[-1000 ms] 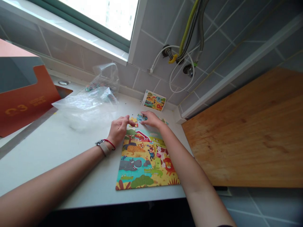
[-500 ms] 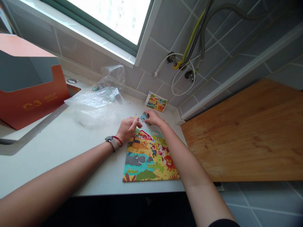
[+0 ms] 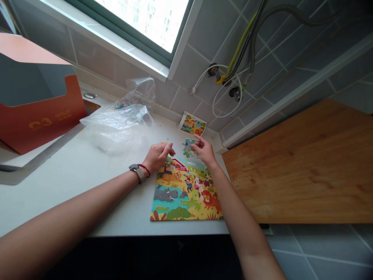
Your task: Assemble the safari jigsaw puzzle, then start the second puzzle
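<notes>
A jigsaw puzzle (image 3: 177, 194) with cartoon animals, partly joined, lies flat near the counter's front edge. Just beyond its upper edge, my right hand (image 3: 205, 152) pinches a light blue puzzle piece (image 3: 189, 144), with the index finger stretched out above it. Other loose pieces, blue and yellow, lie right below that piece, partly covered by the fingers. At the puzzle's upper left corner rests my left hand (image 3: 159, 156), its fingers curled inward; what they hold, if anything, is hidden. My right forearm covers the puzzle's right edge.
A picture card (image 3: 192, 123) of the same scene leans by the wall. Clear plastic bags (image 3: 122, 120) lie on the white counter (image 3: 122, 210) to the left, beside an orange box (image 3: 43, 120). A wooden board (image 3: 300, 167) stands at the right. Cables (image 3: 233, 74) hang on the tiled wall.
My right hand has moved to the right with the light blue piece, away from my left hand. The left hand has stayed almost in place.
</notes>
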`<state>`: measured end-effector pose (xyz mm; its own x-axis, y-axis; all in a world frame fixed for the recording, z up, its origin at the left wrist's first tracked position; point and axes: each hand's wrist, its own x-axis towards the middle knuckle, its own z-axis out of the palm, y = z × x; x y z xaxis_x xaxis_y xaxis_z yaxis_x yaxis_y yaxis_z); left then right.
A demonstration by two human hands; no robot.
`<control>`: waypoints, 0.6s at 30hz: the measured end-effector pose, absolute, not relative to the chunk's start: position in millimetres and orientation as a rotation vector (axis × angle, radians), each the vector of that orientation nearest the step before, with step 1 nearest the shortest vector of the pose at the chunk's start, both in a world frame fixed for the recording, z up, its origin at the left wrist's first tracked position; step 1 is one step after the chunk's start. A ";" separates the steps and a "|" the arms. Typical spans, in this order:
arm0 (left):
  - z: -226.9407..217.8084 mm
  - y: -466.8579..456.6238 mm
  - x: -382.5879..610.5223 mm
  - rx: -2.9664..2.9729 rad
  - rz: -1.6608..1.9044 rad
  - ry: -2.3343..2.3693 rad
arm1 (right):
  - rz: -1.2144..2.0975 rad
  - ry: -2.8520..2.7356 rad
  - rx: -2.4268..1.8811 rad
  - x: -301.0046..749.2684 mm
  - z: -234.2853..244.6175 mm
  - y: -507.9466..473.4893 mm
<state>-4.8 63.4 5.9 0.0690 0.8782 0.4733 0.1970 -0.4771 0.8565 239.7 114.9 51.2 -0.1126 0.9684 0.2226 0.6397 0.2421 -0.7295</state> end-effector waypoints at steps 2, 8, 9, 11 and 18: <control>7.7 62.0 -4.8 1.739 1.443 1.071 | 0.749 -1.751 -1.425 257.3 49.6 96.5; 11.3 58.5 -4.6 1.703 1.418 1.083 | 0.807 -1.677 -1.574 314.3 42.1 45.6; 11.1 58.3 -4.7 1.697 1.412 1.093 | 0.798 -1.668 -1.596 323.2 41.9 39.8; 10.2 58.0 -4.8 1.687 1.394 1.117 | 0.786 -1.653 -1.627 339.4 42.4 31.0; 8.0 54.7 -4.2 1.697 1.322 1.192 | 1.001 -1.609 -1.595 363.8 35.1 20.4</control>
<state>-4.2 54.7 8.0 0.0695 0.9329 0.3534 0.2555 -0.3591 0.8977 363.8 20.4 35.1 -0.0463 0.9968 -0.0649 0.4986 -0.0333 -0.8662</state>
